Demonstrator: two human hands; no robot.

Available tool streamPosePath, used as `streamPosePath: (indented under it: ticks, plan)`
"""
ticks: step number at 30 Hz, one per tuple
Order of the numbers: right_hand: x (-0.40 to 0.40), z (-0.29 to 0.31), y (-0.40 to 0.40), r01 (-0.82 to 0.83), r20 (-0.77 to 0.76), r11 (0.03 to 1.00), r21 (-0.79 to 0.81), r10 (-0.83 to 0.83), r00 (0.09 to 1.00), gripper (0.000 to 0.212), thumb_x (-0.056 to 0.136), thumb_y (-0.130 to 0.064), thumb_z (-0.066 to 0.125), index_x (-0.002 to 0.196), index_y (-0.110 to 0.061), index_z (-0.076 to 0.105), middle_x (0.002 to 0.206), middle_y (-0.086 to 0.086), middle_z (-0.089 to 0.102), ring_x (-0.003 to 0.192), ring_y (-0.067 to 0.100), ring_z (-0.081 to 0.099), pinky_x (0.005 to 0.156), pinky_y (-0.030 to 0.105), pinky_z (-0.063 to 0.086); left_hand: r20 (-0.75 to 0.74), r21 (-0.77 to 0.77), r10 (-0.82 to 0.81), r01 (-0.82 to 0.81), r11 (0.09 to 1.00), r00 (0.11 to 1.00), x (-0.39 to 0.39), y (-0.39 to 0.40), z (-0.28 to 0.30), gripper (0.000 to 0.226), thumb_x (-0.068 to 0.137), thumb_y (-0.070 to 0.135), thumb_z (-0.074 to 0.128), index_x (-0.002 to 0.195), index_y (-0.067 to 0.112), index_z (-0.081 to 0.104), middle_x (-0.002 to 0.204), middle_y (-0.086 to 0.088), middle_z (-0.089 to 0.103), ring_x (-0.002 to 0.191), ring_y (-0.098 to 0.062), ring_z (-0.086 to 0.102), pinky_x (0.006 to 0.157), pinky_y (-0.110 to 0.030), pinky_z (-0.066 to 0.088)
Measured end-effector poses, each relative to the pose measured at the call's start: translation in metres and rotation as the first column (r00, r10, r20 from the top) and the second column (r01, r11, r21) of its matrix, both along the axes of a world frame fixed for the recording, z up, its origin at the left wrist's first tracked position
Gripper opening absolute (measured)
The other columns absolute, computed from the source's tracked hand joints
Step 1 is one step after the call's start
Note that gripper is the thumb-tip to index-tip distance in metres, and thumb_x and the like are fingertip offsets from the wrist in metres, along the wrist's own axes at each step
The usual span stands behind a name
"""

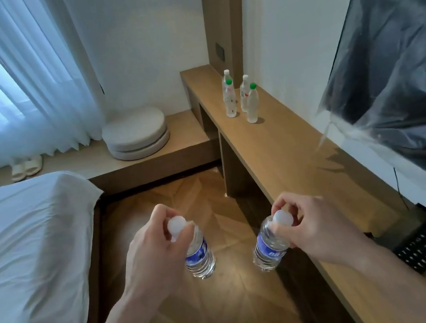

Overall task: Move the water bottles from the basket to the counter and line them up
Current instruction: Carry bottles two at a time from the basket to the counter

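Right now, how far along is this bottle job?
Partly done. Four bottles already stand grouped on the counter, not yet a clean line. In hand: the left hand and right hand each grip a blue-labelled bottle by the neck. Left: set these down and line all up. The basket is out of view.

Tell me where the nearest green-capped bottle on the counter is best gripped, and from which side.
Grip the nearest green-capped bottle around its mid-body, coming from the near, open counter side. It stands upright, with other bottles crowded close behind and left of it.

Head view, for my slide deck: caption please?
Each hand carries a clear blue-labelled water bottle toward the long wooden counter.
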State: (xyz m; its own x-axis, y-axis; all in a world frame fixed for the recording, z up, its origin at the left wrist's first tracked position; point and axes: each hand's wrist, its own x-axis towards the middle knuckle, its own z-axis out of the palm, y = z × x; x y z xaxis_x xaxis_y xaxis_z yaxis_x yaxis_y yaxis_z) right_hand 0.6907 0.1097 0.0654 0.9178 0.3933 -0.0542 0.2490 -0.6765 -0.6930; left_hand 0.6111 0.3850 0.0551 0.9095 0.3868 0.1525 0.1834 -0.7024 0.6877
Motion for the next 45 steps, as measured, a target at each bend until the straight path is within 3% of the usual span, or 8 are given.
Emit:
streamPosePath:
  ticks: [7, 15, 19, 29, 32, 37, 45]
  plan:
    - [0.111, -0.008, 0.060, 0.038, -0.002, 0.999, 0.013, -0.038, 0.999, 0.016, 0.087, -0.046, 0.077, 0.089, -0.035, 0.065, 0.083, -0.024, 0.065, 0.078, 0.001, 0.067, 0.053, 0.016, 0.053, -0.013, -0.035, -0.037, 0.037, 0.999, 0.999, 0.121, 0.065, -0.015, 0.017, 0.093, 0.038, 0.073, 0.096, 0.034, 0.056, 0.085, 0.015, 0.067, 0.076, -0.010, 0.067, 0.061, -0.024, 0.052]
    - [0.234, -0.002, 0.130, 0.157, -0.053, 0.987, -0.021, -0.158, 0.986, 0.015, 0.092, -0.037, 0.078, 0.091, -0.033, 0.063, 0.083, -0.008, 0.065, 0.075, 0.005, 0.066, 0.053, 0.011, 0.050, -0.055, -0.029, -0.155, 0.154, 0.988, 0.986, 0.276, 0.145, -0.002, 0.017, 0.095, 0.038, 0.070, 0.096, 0.032, 0.054, 0.085, 0.011, 0.065, 0.073, -0.009, 0.062, 0.054, -0.011, 0.039]
    - [0.286, 0.001, 0.146, 0.258, -0.073, 0.966, -0.019, -0.258, 0.963, 0.015, 0.092, -0.039, 0.078, 0.095, -0.034, 0.063, 0.088, -0.006, 0.067, 0.082, 0.013, 0.071, 0.055, 0.016, 0.057, -0.059, 0.014, -0.216, 0.217, 0.976, 0.975, 0.348, 0.176, 0.000, 0.018, 0.094, 0.041, 0.070, 0.098, 0.034, 0.053, 0.088, 0.016, 0.066, 0.080, -0.008, 0.064, 0.061, -0.019, 0.044]
    - [0.441, -0.019, 0.146, 0.397, -0.075, 0.918, 0.019, -0.395, 0.916, 0.014, 0.091, -0.038, 0.079, 0.091, -0.034, 0.066, 0.084, -0.009, 0.067, 0.077, 0.010, 0.068, 0.054, 0.018, 0.056, -0.084, 0.017, -0.288, 0.291, 0.957, 0.954, 0.538, 0.201, -0.014, 0.019, 0.095, 0.044, 0.069, 0.101, 0.034, 0.054, 0.088, 0.010, 0.069, 0.078, -0.012, 0.067, 0.057, -0.018, 0.045]
    - [0.494, -0.035, 0.141, 0.438, -0.075, 0.899, 0.010, -0.436, 0.897, 0.014, 0.090, -0.040, 0.079, 0.091, -0.037, 0.065, 0.086, -0.008, 0.068, 0.080, 0.012, 0.069, 0.058, 0.025, 0.062, -0.104, 0.034, -0.310, 0.315, 0.949, 0.945, 0.603, 0.201, -0.023, 0.019, 0.096, 0.045, 0.068, 0.101, 0.035, 0.053, 0.088, 0.011, 0.069, 0.077, -0.011, 0.067, 0.058, -0.018, 0.047]
    - [0.580, -0.050, 0.126, 0.494, -0.098, 0.869, -0.023, -0.494, 0.864, 0.017, 0.089, -0.040, 0.080, 0.094, -0.037, 0.064, 0.090, -0.012, 0.068, 0.082, 0.010, 0.069, 0.061, 0.021, 0.061, -0.134, 0.076, -0.331, 0.343, 0.936, 0.934, 0.707, 0.196, -0.035, 0.020, 0.097, 0.047, 0.064, 0.103, 0.033, 0.051, 0.090, 0.011, 0.068, 0.078, -0.010, 0.067, 0.058, -0.021, 0.049]
    - [0.696, -0.068, 0.094, 0.602, -0.014, 0.790, -0.118, -0.607, 0.794, 0.014, 0.086, -0.046, 0.075, 0.090, -0.042, 0.063, 0.082, -0.010, 0.070, 0.076, 0.011, 0.068, 0.068, 0.042, 0.064, -0.175, 0.113, -0.347, 0.369, 0.922, 0.921, 0.841, 0.188, -0.054, 0.019, 0.099, 0.045, 0.063, 0.102, 0.032, 0.048, 0.087, 0.009, 0.067, 0.073, -0.008, 0.065, 0.054, -0.024, 0.048]
